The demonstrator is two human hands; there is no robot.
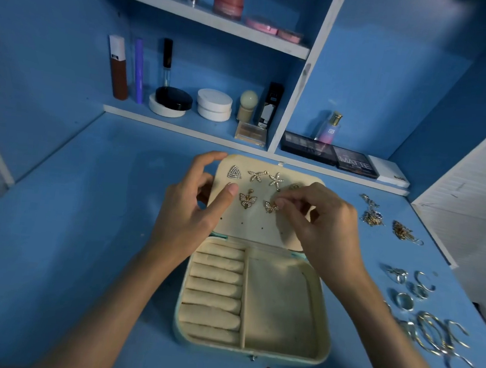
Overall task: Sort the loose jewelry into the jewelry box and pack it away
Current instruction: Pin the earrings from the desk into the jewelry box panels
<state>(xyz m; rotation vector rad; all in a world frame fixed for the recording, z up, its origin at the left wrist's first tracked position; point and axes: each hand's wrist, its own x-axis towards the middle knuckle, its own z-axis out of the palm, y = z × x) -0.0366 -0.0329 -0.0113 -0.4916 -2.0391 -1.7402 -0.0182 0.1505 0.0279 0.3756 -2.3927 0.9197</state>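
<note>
Jewelry box [322, 325] lies open mid-counter [83, 227], lid [249, 224] tipped back, six earrings pinned on its panel. Left hand [192, 208] grips the lid's left edge, thumb pressed flat on the panel. Right hand [327, 221] pinches a small butterfly earring [270, 207] against the lid, lower row. Rings [402, 300], bangles [435, 333] and chains [372, 215] lie loose on the counter right of the box.
</note>
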